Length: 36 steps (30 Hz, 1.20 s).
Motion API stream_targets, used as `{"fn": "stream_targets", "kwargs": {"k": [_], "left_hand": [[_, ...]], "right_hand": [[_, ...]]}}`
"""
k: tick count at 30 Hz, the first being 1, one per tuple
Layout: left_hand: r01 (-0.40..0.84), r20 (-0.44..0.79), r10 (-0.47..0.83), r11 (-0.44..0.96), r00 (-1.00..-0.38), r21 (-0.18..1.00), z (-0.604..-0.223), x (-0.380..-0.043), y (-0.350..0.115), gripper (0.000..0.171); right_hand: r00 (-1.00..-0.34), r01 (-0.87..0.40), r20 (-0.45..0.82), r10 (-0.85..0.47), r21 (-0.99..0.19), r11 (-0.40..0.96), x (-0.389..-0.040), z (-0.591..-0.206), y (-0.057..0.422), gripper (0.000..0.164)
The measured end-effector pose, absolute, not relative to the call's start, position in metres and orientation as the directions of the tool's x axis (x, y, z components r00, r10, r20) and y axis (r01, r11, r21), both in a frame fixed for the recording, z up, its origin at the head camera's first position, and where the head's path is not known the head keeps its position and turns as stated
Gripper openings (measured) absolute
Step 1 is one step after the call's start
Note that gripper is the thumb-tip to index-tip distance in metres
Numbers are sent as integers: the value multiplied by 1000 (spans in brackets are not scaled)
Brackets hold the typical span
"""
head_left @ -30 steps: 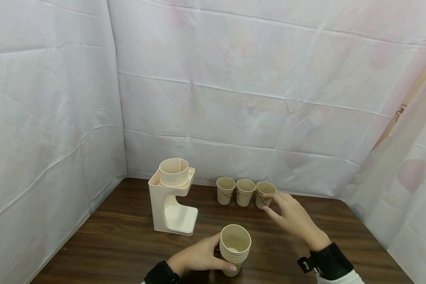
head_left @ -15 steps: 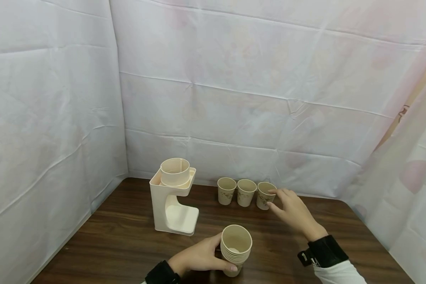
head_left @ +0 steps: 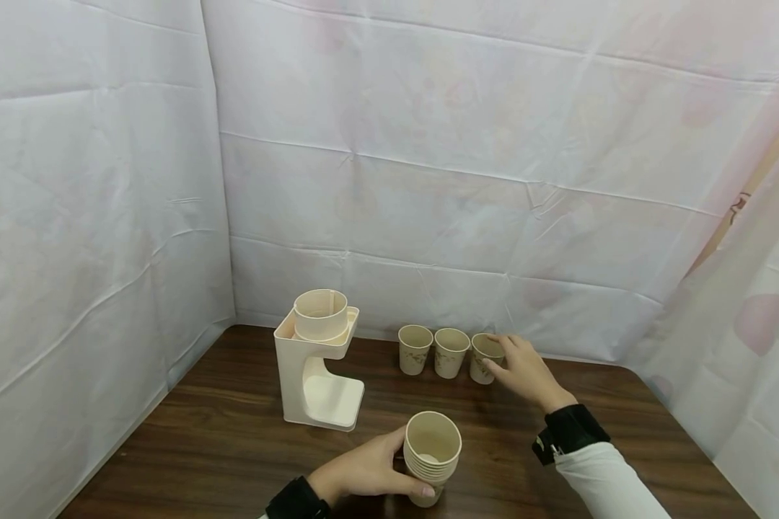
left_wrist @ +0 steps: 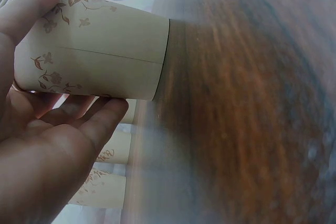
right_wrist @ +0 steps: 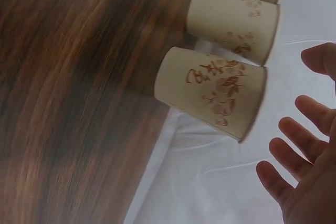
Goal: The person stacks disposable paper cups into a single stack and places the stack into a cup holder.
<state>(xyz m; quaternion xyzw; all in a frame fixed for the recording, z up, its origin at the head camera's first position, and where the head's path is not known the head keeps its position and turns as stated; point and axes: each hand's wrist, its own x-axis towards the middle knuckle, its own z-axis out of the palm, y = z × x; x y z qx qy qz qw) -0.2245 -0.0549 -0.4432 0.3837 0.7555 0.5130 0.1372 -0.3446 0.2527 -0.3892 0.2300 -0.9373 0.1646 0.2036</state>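
Note:
My left hand (head_left: 366, 467) grips a stack of nested cream paper cups (head_left: 432, 450) upright near the front of the table. In the left wrist view, thumb and fingers wrap the lowest cup (left_wrist: 100, 51), which bears a brown floral print and has its base close to the wood. At the back, my right hand (head_left: 527, 371) is beside the rightmost paper cup (head_left: 480, 370) of a row of three. The right wrist view has its fingers (right_wrist: 286, 156) spread and apart from that cup, past its rim. Left of it stand the middle cup (head_left: 450, 358) and the left cup (head_left: 413, 355).
A cream C-shaped stand (head_left: 290, 386) with a round tube (head_left: 320, 321) on top stands left of the cups. Dark wooden table (head_left: 221, 440) lies under everything. White cloth (head_left: 389, 180) hangs behind the table and along its sides.
My right hand has shifted slightly forward and left at the rightmost cup, its fingertips now higher by the rim. The left hand and its stack hold nearly still.

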Motion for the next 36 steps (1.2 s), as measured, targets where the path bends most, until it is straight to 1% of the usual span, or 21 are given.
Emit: {"fn": "stream_targets", "kwargs": {"k": [10, 16, 24, 32, 36], "left_hand": [[443, 195, 716, 175, -671, 880, -443, -224, -56, 71], [440, 187, 713, 187, -676, 879, -443, -225, -56, 71], [444, 197, 715, 174, -671, 879, -442, -223, -57, 71], [429, 183, 719, 176, -671, 886, -444, -225, -56, 70], [435, 190, 719, 171, -669, 884, -444, -225, -56, 70]], "right_hand": [[-828, -470, 435, -354, -195, 861, -370, -395, 247, 55], [-857, -443, 375, -353, -187, 877, -379, -399, 247, 58], [-898, -405, 294, -326, -265, 875, -389, -400, 248, 67], [-913, -399, 236, -332, -346, 849, -394, -403, 250, 74], [-919, -390, 211, -333, -351, 851, -394, -402, 249, 76]]}}
